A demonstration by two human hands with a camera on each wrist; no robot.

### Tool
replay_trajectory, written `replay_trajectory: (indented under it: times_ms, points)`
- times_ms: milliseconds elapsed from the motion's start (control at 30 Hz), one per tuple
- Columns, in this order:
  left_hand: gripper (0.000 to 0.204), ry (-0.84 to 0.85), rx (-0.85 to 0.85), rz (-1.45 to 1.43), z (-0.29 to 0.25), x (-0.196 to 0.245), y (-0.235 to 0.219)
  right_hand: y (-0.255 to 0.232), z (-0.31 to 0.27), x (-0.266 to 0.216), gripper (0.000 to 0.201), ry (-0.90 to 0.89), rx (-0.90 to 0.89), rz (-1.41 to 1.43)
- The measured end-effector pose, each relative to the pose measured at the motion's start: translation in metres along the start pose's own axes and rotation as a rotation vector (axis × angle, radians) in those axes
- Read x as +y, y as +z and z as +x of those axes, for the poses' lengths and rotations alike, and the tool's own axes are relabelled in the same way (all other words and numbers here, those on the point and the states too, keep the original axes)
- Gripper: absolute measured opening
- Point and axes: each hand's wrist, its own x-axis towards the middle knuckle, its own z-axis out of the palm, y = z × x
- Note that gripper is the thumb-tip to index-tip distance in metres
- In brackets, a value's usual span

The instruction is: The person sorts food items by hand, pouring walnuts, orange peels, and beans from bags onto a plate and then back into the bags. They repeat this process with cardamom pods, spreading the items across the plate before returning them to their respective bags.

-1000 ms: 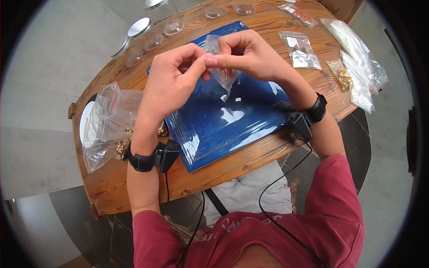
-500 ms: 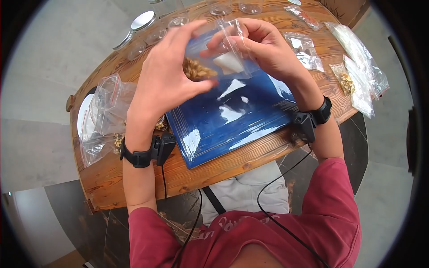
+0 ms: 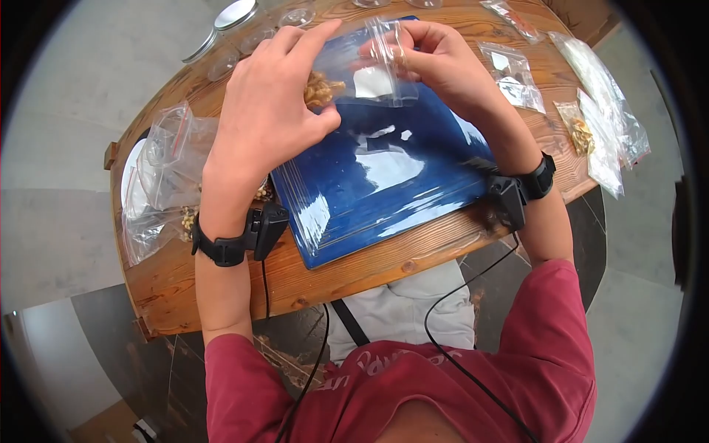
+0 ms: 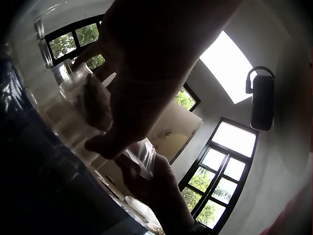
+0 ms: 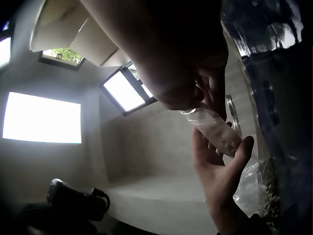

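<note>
A clear zip bag (image 3: pixel 373 80) with brown pieces at its left end and a white patch is held over the blue tray (image 3: pixel 384 170). My left hand (image 3: pixel 262 111) curves round the filled end, its thumb below and fingers above. The right hand (image 3: pixel 450 70) pinches the bag by its zip end. In the right wrist view the bag (image 5: pixel 217 132) spans from the right hand (image 5: pixel 181 63) to the thumb and fingers of the left hand (image 5: pixel 220 178). The left wrist view is dark, with the left hand (image 4: pixel 134 73) beside the bag (image 4: pixel 95 100).
Clear bags (image 3: pixel 166 162) lie at the left of the wooden table (image 3: pixel 369 277). Jars with silver lids (image 3: pixel 236 15) stand at the back left. On the right are a small bag of yellowish pieces (image 3: pixel 581 136), a flat bag (image 3: pixel 513 77) and long clear bags (image 3: pixel 602 96).
The hands have moved apart from their earlier fingertip contact, and the bag is now stretched between them with its brown pieces showing. Since the middle frame both hands have shifted only slightly.
</note>
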Motion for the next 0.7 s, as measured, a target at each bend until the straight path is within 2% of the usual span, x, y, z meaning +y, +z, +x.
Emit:
replay_trajectory:
  times_ms: [33,133,167,267,300,333,400,500,600,700]
  points:
    - [0.076,-0.018,-0.022,0.006,-0.002,0.000,-0.003,-0.009,0.001,0.009,0.023,0.082,-0.031,-0.092]
    - [0.071,-0.061,-0.094,-0.005,-0.005,0.000,-0.010,-0.003,-0.001,0.005,0.032,0.158,-0.070,-0.201]
    - [0.068,-0.070,-0.125,-0.023,-0.005,-0.001,-0.012,-0.003,-0.002,0.002,0.051,0.174,-0.095,-0.346]
    - [0.063,-0.087,-0.202,-0.041,-0.006,-0.003,-0.012,0.003,-0.006,0.005,0.034,-0.287,-0.172,-0.504]
    - [0.062,-0.091,-0.223,-0.040,-0.006,-0.003,-0.012,-0.001,-0.006,-0.001,0.065,-0.289,-0.320,-0.537]
    - [0.061,-0.089,-0.224,0.000,-0.006,-0.004,-0.011,-0.004,-0.010,-0.008,0.068,-0.310,-0.402,-0.604]
    - [0.061,-0.091,-0.231,0.080,-0.008,-0.005,-0.009,-0.003,-0.014,-0.003,0.078,-0.415,-0.370,-0.634]
    - [0.066,-0.116,-0.253,-0.030,-0.004,0.005,-0.011,0.023,-0.015,0.007,0.094,-0.456,-0.202,-0.724]
    - [0.074,-0.071,-0.208,-0.132,-0.001,0.010,-0.015,0.031,-0.018,-0.006,0.094,-0.385,-0.120,-0.789]
    - [0.092,0.079,-0.093,-0.190,0.002,-0.001,-0.016,0.027,-0.018,-0.006,0.083,-0.430,-0.048,-0.816]
